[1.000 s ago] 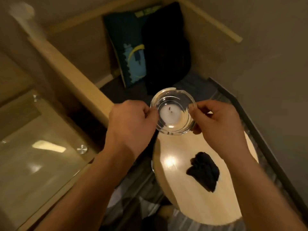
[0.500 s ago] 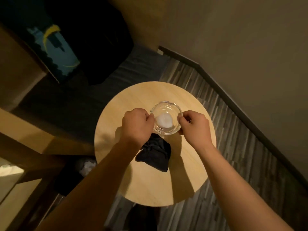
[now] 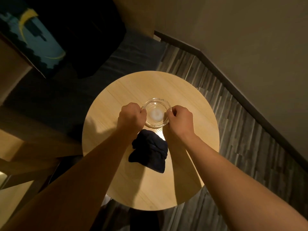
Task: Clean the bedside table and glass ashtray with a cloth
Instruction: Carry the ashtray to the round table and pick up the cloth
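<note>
Head view: looks straight down, with two bare forearms reaching in from the bottom edge over a round light-wood worktop [image 3: 188, 164].
Crumpled dark navy cloth [image 3: 150, 153]: lies on the worktop between the forearms, just nearer than both hands and touched by neither.
Left hand [image 3: 130, 116]: curled into a loose fist, fingertips pinching the left rim of the glass.
Right hand [image 3: 180, 118]: curled the same way, pinching the right rim.
Round clear glass ashtray [image 3: 156, 114]: upright between the two hands, over the middle of the worktop. Whether it rests on the wood or is held just above it cannot be told.
Grey striped plank floor [image 3: 241, 139]: lies to the right of the worktop.
Blue and yellow patterned cushion [image 3: 33, 39]: at the far top left, blurred.
</note>
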Demonstrator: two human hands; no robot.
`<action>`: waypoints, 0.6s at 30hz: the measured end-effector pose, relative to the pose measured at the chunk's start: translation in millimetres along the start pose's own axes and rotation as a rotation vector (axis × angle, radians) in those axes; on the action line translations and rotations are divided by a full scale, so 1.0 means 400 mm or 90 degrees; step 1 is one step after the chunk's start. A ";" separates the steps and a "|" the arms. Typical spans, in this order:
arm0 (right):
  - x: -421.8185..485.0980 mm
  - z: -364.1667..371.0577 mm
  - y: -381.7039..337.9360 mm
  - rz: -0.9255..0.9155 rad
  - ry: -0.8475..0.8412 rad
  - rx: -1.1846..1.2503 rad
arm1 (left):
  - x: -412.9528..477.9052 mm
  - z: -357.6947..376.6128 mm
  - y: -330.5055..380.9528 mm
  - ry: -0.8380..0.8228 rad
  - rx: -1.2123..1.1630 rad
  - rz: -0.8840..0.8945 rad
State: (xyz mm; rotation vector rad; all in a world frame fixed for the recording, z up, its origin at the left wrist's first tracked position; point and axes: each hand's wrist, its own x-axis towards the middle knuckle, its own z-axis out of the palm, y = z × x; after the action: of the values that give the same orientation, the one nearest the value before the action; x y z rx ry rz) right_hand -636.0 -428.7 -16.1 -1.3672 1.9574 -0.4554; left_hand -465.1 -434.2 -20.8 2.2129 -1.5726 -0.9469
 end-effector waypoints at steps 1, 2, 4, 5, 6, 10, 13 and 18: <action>0.001 0.001 0.001 0.000 0.001 0.004 | -0.001 0.004 -0.007 0.014 -0.031 0.021; 0.002 0.002 0.002 -0.001 -0.001 0.009 | -0.001 0.009 -0.016 0.036 -0.071 0.050; 0.000 -0.001 0.002 -0.004 -0.010 0.025 | -0.010 0.013 -0.028 0.051 -0.122 0.069; -0.003 -0.004 0.002 -0.004 -0.013 0.033 | -0.012 0.010 -0.029 0.039 -0.144 0.048; -0.008 -0.007 0.003 -0.003 -0.014 0.039 | -0.013 0.007 -0.031 0.027 -0.167 0.021; -0.076 -0.027 0.022 0.036 -0.008 0.056 | -0.044 -0.011 -0.055 0.027 -0.156 0.006; -0.175 -0.029 0.052 0.087 -0.022 0.052 | -0.126 -0.010 -0.090 -0.016 -0.117 0.062; -0.295 0.038 0.064 0.160 -0.102 0.149 | -0.232 0.036 -0.120 -0.085 -0.129 0.017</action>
State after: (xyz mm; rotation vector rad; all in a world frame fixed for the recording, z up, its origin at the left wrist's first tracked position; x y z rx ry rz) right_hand -618.6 -308.8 -2.9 -0.9663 1.8476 -0.4260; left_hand -457.4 -329.1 -25.6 2.0229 -1.4832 -1.2108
